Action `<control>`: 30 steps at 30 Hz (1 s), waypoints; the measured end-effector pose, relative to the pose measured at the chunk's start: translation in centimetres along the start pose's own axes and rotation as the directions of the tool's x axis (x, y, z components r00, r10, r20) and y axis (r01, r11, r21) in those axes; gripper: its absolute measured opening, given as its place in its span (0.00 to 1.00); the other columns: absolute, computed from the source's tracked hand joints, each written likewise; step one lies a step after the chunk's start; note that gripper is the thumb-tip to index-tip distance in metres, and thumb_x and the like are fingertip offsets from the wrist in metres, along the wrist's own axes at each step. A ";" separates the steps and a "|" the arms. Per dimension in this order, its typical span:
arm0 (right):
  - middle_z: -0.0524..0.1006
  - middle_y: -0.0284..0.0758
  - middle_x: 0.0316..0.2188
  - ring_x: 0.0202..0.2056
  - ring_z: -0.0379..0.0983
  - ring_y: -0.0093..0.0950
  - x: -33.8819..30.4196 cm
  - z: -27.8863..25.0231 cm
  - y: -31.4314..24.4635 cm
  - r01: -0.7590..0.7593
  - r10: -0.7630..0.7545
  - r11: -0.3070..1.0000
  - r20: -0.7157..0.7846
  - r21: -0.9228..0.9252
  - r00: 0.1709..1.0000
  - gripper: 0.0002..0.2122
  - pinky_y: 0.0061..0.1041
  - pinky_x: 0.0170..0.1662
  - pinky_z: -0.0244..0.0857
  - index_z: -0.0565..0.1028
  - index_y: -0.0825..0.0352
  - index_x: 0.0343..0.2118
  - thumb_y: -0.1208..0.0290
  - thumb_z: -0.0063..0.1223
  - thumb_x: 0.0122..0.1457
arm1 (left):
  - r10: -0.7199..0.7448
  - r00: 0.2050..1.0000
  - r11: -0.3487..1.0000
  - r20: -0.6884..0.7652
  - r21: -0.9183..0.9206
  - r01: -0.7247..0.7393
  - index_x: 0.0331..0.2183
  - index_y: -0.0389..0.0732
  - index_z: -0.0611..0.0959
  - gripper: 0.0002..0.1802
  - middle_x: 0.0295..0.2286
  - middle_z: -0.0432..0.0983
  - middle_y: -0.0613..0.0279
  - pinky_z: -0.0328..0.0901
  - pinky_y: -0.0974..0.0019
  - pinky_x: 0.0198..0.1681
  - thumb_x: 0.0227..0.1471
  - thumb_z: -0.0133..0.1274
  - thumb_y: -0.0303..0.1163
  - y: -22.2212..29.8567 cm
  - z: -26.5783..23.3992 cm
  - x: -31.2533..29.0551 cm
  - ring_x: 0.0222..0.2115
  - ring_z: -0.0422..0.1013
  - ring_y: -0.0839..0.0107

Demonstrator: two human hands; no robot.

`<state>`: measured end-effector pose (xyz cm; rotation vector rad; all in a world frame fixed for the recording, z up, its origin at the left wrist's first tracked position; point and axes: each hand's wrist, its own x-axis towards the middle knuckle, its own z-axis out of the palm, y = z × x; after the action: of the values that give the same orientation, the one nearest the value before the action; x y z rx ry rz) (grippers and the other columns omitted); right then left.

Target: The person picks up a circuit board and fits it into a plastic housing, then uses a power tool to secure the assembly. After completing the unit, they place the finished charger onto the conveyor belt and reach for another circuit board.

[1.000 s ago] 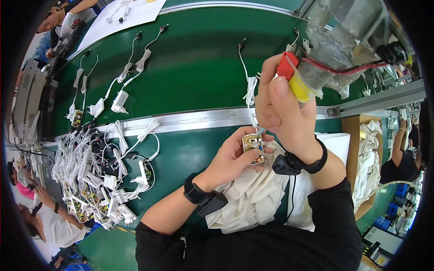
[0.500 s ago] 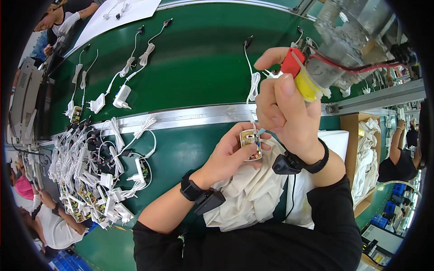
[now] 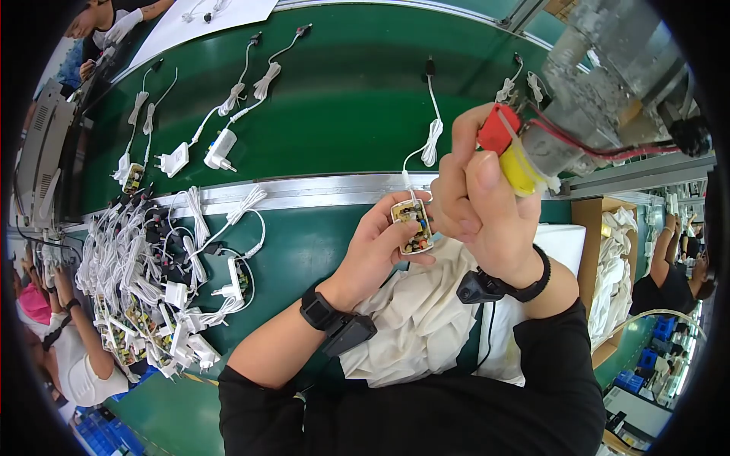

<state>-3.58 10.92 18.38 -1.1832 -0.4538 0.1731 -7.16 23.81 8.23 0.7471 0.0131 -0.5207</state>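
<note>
My left hand (image 3: 369,248) grips a small white power adapter (image 3: 414,242) with its case open, the circuit board facing up and the thumb across its edge. A white cord (image 3: 432,137) leads from the adapter to the far side, in a tied bundle ending in a black plug. Up and to the right, my right hand (image 3: 490,201) is closed around a hanging tool (image 3: 525,148) with a red block, a yellow part, a greyish body and red and black wires. Its lower end is hidden behind my fingers.
A heap of corded adapters (image 3: 144,273) lies at the left. More adapters (image 3: 220,150) rest on the green belt beyond a metal rail (image 3: 304,187). Cream cloth (image 3: 418,311) lies before me; a cardboard box (image 3: 589,228) stands right. Co-workers are at far left and right.
The adapter has moved slightly left and turned more face-up in my left hand. The pale blue tip beside it is no longer visible. My right hand remains on the hanging tool.
</note>
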 end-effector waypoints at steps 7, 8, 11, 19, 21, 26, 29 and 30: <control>0.66 0.29 0.25 0.18 0.57 0.12 0.0 0.4 -0.4 -0.033 0.039 0.996 -0.065 0.083 0.997 0.11 0.14 0.20 0.50 0.63 0.69 0.36 0.69 0.49 0.57 | -0.015 0.998 0.993 0.064 -0.114 0.022 0.52 0.38 0.62 0.20 0.43 0.66 0.59 0.70 0.60 0.44 0.57 0.36 0.27 -0.1 -0.1 0.2 0.44 0.67 0.71; 0.66 0.29 0.25 0.17 0.56 0.12 -0.1 0.1 -0.3 -0.039 0.043 0.992 -0.030 0.119 0.999 0.11 0.14 0.20 0.50 0.63 0.69 0.36 0.69 0.49 0.57 | -0.020 0.995 0.986 0.093 -0.165 0.035 0.52 0.38 0.61 0.20 0.44 0.66 0.58 0.68 0.58 0.46 0.58 0.36 0.28 0.1 0.1 0.2 0.45 0.67 0.70; 0.63 0.28 0.20 0.15 0.53 0.12 -0.1 0.1 0.2 -0.035 0.033 0.998 0.037 0.057 0.999 0.14 0.15 0.18 0.48 0.61 0.69 0.38 0.63 0.46 0.58 | -0.024 0.989 0.976 0.147 -0.213 0.055 0.52 0.37 0.59 0.20 0.46 0.65 0.57 0.66 0.56 0.49 0.59 0.34 0.29 0.1 0.0 0.3 0.46 0.66 0.68; 0.56 0.25 0.11 0.12 0.48 0.13 -0.2 2.3 0.2 0.004 0.006 0.988 0.067 -0.156 0.998 0.21 0.15 0.15 0.44 0.56 0.68 0.41 0.52 0.40 0.60 | 0.009 0.971 0.975 0.238 -0.220 0.045 0.52 0.37 0.59 0.19 0.47 0.64 0.56 0.65 0.55 0.50 0.59 0.33 0.29 0.5 -0.8 -0.6 0.47 0.65 0.67; 0.56 0.25 0.11 0.12 0.48 0.13 -0.1 3.0 0.0 0.022 -0.014 0.987 0.055 -0.159 0.998 0.21 0.15 0.15 0.43 0.56 0.68 0.41 0.52 0.40 0.60 | 0.033 0.968 0.970 0.249 -0.241 0.029 0.52 0.37 0.59 0.19 0.47 0.64 0.56 0.65 0.55 0.50 0.59 0.33 0.29 0.8 -0.9 -0.8 0.48 0.65 0.67; 0.56 0.25 0.11 0.12 0.48 0.13 0.3 3.5 -0.5 0.059 -0.052 0.979 0.045 -0.195 0.998 0.21 0.15 0.15 0.43 0.57 0.69 0.42 0.53 0.38 0.61 | 0.022 0.983 0.986 0.182 -0.167 0.009 0.51 0.39 0.60 0.19 0.47 0.64 0.57 0.65 0.55 0.50 0.58 0.36 0.28 1.8 -0.7 0.0 0.48 0.64 0.68; 0.56 0.25 0.11 0.12 0.48 0.12 0.1 3.7 -1.1 0.009 0.000 0.982 0.047 -0.189 0.999 0.20 0.14 0.15 0.43 0.57 0.69 0.43 0.54 0.37 0.62 | 0.362 0.904 0.829 0.228 0.364 -0.424 0.49 0.42 0.64 0.20 0.42 0.65 0.59 0.68 0.62 0.42 0.53 0.44 0.27 2.5 -1.6 5.2 0.43 0.67 0.67; 0.56 0.25 0.11 0.12 0.48 0.12 0.1 3.8 -1.1 0.015 -0.004 0.983 0.064 -0.180 0.998 0.20 0.14 0.15 0.43 0.57 0.69 0.43 0.54 0.37 0.62 | 0.529 0.770 0.533 0.355 0.567 -0.628 0.47 0.42 0.66 0.20 0.41 0.66 0.59 0.68 0.64 0.38 0.50 0.48 0.27 3.2 -2.0 7.5 0.40 0.68 0.66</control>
<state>-5.22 13.73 20.56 -1.3563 -0.5396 0.1637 1.15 23.74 7.36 1.3486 -0.5817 0.1114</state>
